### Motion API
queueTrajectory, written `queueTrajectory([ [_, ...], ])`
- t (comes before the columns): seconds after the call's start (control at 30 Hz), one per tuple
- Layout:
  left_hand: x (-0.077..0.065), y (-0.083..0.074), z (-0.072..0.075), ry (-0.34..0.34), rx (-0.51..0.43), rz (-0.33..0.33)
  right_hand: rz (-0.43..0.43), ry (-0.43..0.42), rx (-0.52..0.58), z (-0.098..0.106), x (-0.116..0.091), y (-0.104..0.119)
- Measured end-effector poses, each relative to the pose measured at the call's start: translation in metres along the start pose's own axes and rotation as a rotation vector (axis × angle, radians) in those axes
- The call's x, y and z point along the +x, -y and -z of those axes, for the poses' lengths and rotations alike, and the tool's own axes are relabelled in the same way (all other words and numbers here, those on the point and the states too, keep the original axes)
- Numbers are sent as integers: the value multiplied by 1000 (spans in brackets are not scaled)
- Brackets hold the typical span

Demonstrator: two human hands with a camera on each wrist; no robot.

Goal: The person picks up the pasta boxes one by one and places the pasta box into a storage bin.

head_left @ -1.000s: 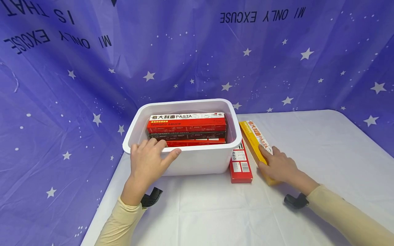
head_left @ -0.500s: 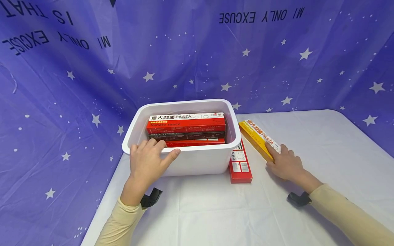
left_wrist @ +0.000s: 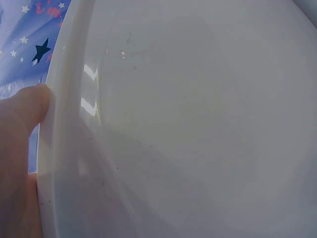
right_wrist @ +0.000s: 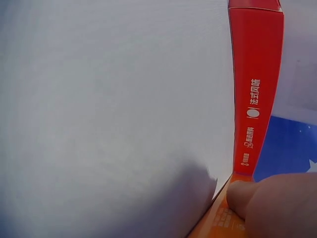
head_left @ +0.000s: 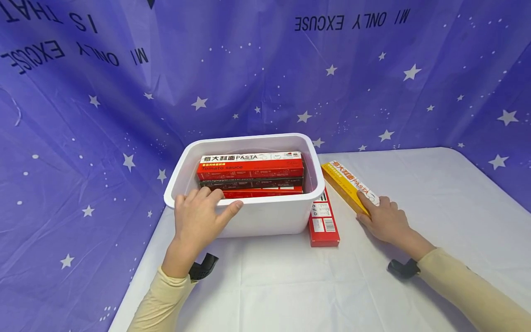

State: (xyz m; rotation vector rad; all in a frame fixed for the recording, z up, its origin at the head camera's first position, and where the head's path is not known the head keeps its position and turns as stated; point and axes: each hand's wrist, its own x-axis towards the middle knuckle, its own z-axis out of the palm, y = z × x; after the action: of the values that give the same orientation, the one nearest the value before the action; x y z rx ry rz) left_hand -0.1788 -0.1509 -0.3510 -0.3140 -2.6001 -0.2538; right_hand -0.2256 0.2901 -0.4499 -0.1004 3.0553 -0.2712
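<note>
My left hand grips the near rim of a white plastic bin, its fingers bent over the edge and the thumb along the outside. Inside the bin lie several pasta boxes: a red tomato sauce box on top, a black box and red below. To the right, my right hand holds the near end of a yellow pasta box, which slants away to the back left. The right wrist view has the thumb pressed on the box's orange side. The hand hides that near end.
Another red pasta box lies against the bin's right wall, partly under the rim's overhang, between bin and yellow box. All stand on a white-covered table. A purple star-printed curtain hangs close behind and at the left.
The right hand has shifted slightly right, swinging the yellow box's near end right so that it slants more. The left hand and bin have stayed put.
</note>
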Motion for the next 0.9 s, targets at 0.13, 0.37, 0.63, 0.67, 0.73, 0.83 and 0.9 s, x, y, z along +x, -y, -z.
queueTrajectory([
  [0.13,0,0,-1,-3,-1,-3,4,-3,0,0,-1,-1],
  [0.37,0,0,0,3,-2,4,28,-34,-13,2,-1,-3],
  [0.63,0,0,0,7,-4,6,85,-84,-32,17,-1,-6],
  [0.67,0,0,0,8,-4,6,92,-90,-36,21,-1,-5],
  [0.73,0,0,1,9,-4,6,110,-105,-43,28,-2,-5],
  [0.83,0,0,0,9,-3,5,132,-122,-55,39,-2,-3],
  [0.9,0,0,0,9,-3,4,144,-126,-65,46,-2,-2],
])
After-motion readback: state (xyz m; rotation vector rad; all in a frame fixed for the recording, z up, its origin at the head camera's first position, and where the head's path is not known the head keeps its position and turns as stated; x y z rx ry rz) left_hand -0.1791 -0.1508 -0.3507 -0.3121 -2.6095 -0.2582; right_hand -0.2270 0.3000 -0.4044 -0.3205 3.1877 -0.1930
